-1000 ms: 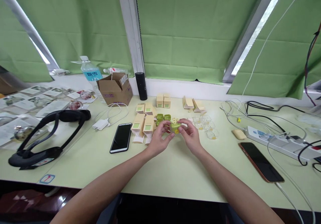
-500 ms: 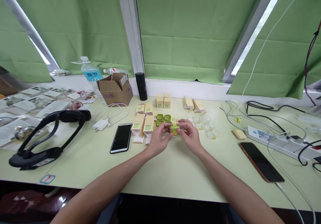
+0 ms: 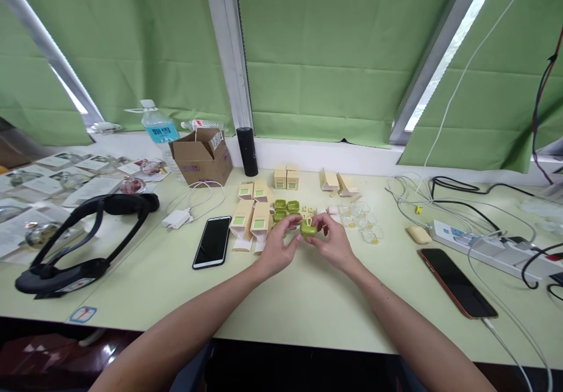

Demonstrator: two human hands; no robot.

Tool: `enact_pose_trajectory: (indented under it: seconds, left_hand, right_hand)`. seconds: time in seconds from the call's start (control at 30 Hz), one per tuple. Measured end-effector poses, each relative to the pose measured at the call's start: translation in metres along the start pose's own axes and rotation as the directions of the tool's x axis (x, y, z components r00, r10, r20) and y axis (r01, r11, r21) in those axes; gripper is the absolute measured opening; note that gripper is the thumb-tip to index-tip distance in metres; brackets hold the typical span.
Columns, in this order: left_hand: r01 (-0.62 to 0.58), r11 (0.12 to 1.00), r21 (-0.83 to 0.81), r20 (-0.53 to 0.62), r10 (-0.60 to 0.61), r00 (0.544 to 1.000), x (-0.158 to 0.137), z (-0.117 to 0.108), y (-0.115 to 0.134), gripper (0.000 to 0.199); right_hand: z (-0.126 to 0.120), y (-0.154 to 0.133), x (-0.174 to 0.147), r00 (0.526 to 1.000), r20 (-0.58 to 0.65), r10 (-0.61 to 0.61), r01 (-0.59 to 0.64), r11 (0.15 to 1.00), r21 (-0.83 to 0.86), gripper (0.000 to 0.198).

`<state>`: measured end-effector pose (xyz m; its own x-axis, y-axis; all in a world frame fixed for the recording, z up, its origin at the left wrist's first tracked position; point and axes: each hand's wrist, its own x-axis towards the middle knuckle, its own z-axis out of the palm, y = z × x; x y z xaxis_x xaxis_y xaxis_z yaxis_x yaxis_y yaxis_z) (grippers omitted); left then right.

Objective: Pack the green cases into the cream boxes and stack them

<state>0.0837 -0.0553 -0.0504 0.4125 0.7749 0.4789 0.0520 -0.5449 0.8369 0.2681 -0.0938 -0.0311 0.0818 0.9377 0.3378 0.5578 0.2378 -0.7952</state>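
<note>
Between my two hands is a small green case (image 3: 308, 228) with a pale yellow loop on top. My left hand (image 3: 281, 241) pinches its left side with thumb and fingers. From the right, my right hand (image 3: 333, 238) has its thumb and fingertips on the same case. Just behind the left fingers sit several open green containers (image 3: 293, 205). Small pale yellow pieces (image 3: 310, 209) lie behind the held case. Several clear plastic pieces (image 3: 360, 213) are spread to the right of my right hand.
Cream cardboard boxes (image 3: 261, 216) stand left of my hands, others (image 3: 286, 177) farther back. A black-screened phone (image 3: 212, 242) lies at left, another phone (image 3: 457, 283) at right beside a power strip (image 3: 479, 245). A black headset (image 3: 88, 245), brown carton (image 3: 202, 157) and black cylinder (image 3: 247, 152) also stand around.
The green case has turned in my fingers: its round yellow mark faced me before, and now the yellow loop stands up on top. My hands have barely shifted.
</note>
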Motion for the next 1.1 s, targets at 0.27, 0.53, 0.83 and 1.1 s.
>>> enact_pose_trajectory:
  seconds: [0.27, 0.53, 0.83, 1.1]
  left_hand:
    - [-0.052, 0.998, -0.025, -0.139, 0.048, 0.989, 0.002, -0.001, 0.001, 0.026]
    - [-0.067, 0.998, 0.017, -0.153, 0.069, 0.986, 0.001, 0.002, 0.004, 0.021]
    - [-0.104, 0.994, 0.041, -0.157, 0.109, 0.982, 0.0, 0.002, 0.0, 0.022]
    - [-0.139, 0.987, 0.074, -0.143, 0.149, 0.978, -0.001, 0.003, 0.001, 0.021]
  right_hand:
    - [-0.003, -0.007, -0.003, 0.991, 0.126, 0.042, 0.005, 0.936, -0.352, 0.037]
    - [-0.001, -0.008, -0.004, 0.978, 0.207, -0.004, 0.112, 0.85, -0.514, 0.051]
    - [-0.052, -0.007, 0.041, 0.997, 0.062, -0.036, 0.065, 0.805, -0.589, 0.042]
    - [-0.056, 0.03, 0.118, 0.956, -0.038, 0.291, -0.186, 0.5, -0.846, 0.041]
